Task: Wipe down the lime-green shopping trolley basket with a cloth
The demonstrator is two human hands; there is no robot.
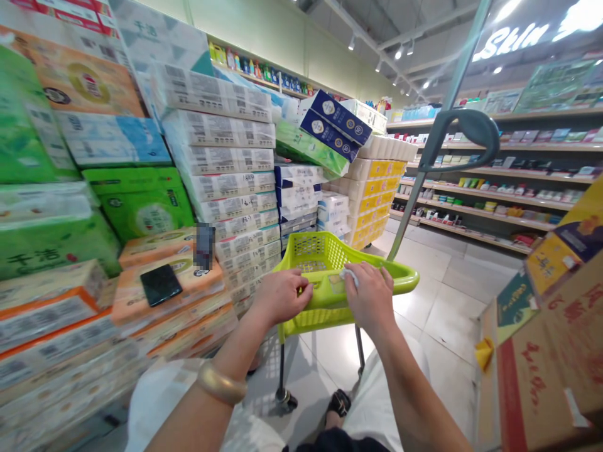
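A lime-green plastic shopping basket (330,251) on a wheeled frame stands in front of me in a shop aisle. My left hand (280,295) grips its near rim with curled fingers. My right hand (370,295) presses a small white cloth (349,274) onto the same rim, fingers closed over it. A gold bangle (221,383) sits on my left wrist. The cart's grey handle (464,129) rises on a metal pole at the right.
Stacks of packaged tissue and toilet paper (226,163) fill the left side. A black phone (161,284) lies on an orange pack. Cardboard boxes (551,339) stand at the right. Shelves of goods (499,201) line the far side across a tiled floor.
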